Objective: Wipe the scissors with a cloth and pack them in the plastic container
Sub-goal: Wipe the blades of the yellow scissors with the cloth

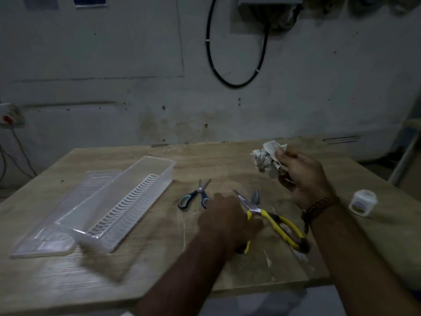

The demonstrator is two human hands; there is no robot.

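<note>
Large yellow-handled scissors lie on the wooden table with their blades spread. My left hand rests on their left handle, fingers closed around it. My right hand is raised above the table's right side, shut on a crumpled white cloth. Small blue-handled scissors lie on the table just left of my left hand. The clear plastic container stands to the left, with a ribbed white insert inside.
The container's clear lid lies flat against its left side. A small white round tub sits near the table's right edge. The wooden table ends close to my body, and a wall with a black cable is behind it.
</note>
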